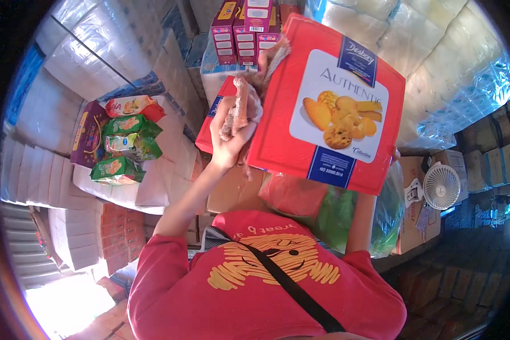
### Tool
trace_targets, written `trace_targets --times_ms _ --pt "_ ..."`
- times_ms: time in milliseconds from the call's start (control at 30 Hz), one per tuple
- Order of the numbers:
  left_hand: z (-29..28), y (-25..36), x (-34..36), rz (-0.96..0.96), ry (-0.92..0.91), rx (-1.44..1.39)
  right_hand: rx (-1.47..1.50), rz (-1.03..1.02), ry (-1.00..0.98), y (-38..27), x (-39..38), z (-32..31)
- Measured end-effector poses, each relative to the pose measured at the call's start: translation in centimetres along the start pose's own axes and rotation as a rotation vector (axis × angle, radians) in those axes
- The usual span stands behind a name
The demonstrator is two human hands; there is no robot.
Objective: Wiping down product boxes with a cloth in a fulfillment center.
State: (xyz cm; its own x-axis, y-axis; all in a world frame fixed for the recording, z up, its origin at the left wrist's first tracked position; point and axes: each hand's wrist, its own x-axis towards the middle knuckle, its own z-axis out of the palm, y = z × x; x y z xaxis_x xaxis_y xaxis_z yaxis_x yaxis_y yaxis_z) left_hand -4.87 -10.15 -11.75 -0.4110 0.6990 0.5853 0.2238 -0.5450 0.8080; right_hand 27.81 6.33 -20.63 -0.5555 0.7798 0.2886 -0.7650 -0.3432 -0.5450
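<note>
My left hand (228,136) grips a brownish, crumpled cloth (241,107) against the left edge of a large red biscuit box (275,130), which has a pastry picture on its white panel. My right hand (394,154) holds that box up by its right side, with most of its fingers hidden behind it. A second red box (207,139) shows behind my left hand and cloth, partly covered by them.
Purple boxes (226,31) are stacked at the top. Green and red packs (127,141) lie on wrapped white bundles at left. A red bag (292,195), green bag (345,218) and white fan (441,187) sit below and right. Plastic-wrapped bales (430,79) fill the upper right.
</note>
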Motion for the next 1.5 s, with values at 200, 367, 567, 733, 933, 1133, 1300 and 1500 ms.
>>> trace_targets --times_ms 200,367,567,733,933,1133,1300,1500 --pt "-1.2 -2.0 1.3 -0.133 0.048 -0.261 0.035 0.014 -0.010 -0.7 -0.3 -1.1" --pt "1.2 -0.2 3.4 -0.130 0.153 -0.383 -0.256 -0.021 0.329 -2.1 -0.1 3.0" --pt "-1.0 -2.5 4.5 -0.143 -0.049 -0.207 -0.520 0.089 0.563 -2.4 0.2 7.5" --pt "-1.2 -1.2 7.5 0.035 -0.125 0.082 -0.306 -0.040 0.349 -0.8 -0.1 6.9" --pt "0.2 3.1 10.6 0.072 -0.179 0.073 -0.270 -0.075 0.295 -1.3 -1.0 5.1" --pt "-0.2 4.7 12.8 0.476 0.114 0.753 -0.375 -0.048 0.329 -1.4 -1.8 5.0" --pt "-0.3 9.3 15.2 0.277 0.186 0.730 -0.156 -0.037 0.158 -2.1 -2.0 3.0" --pt "-2.6 8.0 14.0 0.376 -0.007 0.499 -0.217 -0.097 0.291 -0.3 -1.4 5.3"
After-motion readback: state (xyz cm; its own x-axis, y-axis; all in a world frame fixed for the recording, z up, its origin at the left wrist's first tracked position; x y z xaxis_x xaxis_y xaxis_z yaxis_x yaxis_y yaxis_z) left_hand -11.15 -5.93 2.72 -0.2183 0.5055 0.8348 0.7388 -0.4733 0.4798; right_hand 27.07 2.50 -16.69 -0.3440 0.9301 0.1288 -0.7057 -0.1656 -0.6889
